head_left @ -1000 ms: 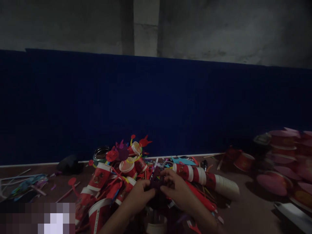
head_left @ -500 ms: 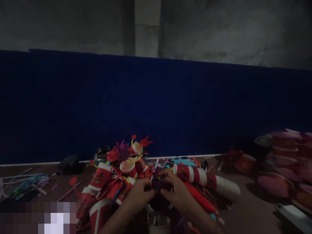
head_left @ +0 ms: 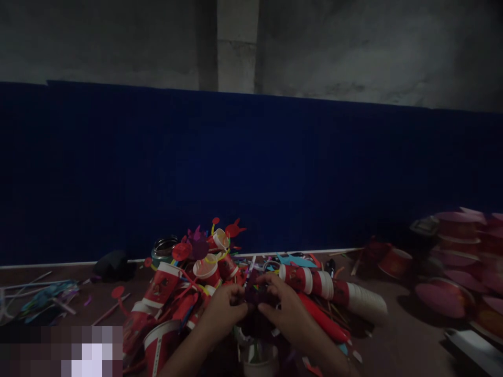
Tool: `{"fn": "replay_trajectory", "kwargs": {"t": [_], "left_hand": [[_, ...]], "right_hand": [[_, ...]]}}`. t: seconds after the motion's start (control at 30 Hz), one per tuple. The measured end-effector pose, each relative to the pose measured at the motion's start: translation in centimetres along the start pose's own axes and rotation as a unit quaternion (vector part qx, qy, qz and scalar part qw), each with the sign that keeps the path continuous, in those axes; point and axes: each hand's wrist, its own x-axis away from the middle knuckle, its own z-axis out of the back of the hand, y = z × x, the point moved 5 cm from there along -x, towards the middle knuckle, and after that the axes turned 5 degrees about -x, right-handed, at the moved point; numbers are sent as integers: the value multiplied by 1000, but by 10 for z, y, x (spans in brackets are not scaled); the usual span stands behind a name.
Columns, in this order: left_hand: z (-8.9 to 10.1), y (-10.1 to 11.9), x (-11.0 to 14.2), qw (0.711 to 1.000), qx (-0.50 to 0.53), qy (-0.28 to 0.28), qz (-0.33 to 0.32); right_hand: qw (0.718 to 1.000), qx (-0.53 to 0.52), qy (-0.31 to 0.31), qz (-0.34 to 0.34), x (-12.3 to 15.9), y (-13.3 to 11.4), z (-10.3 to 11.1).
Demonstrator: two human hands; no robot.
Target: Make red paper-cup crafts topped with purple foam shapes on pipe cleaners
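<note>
My left hand (head_left: 226, 310) and my right hand (head_left: 283, 305) face each other low in the middle of the view. Between their pinched fingers is a dark purple cut-out piece (head_left: 256, 297), its outline hard to make out in the dim light. Just under the hands stands a pale cup (head_left: 260, 366) with something light inside. A heap of red paper cups (head_left: 162, 284) with paper shapes and coloured stems lies beside my left hand. Beyond my right hand lies a stack of red and white cups (head_left: 322, 284), with a long red packet (head_left: 324, 320) below it.
Pink and red paper bowls (head_left: 458, 241) are piled at the far right, near a white flat object (head_left: 473, 350). At left lie thin sticks and blue scraps (head_left: 49, 296) and a dark lump (head_left: 112, 265). A blue wall panel (head_left: 251, 167) runs behind the table.
Both hands stay almost in place, with slight finger movement around the purple piece. The pale cup below appears shifted a little to the right.
</note>
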Motion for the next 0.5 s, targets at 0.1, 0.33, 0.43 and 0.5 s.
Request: {"fn": "replay_trajectory", "kwargs": {"t": [0.1, 0.33, 0.43, 0.5], "left_hand": [[2, 1, 0, 1000, -25, 6, -14], [0, 7, 2, 999, -3, -30, -32], [5, 8, 1, 999, -5, -17, -31], [10, 6, -1, 1000, -4, 2, -18]], "right_hand": [[1000, 11, 0, -6, 0, 3, 0], [1000, 13, 6, 9, 0, -2, -2], [999, -44, -2, -27, -4, 0, -1], [998, -38, 12, -38, -6, 4, 3]]}}
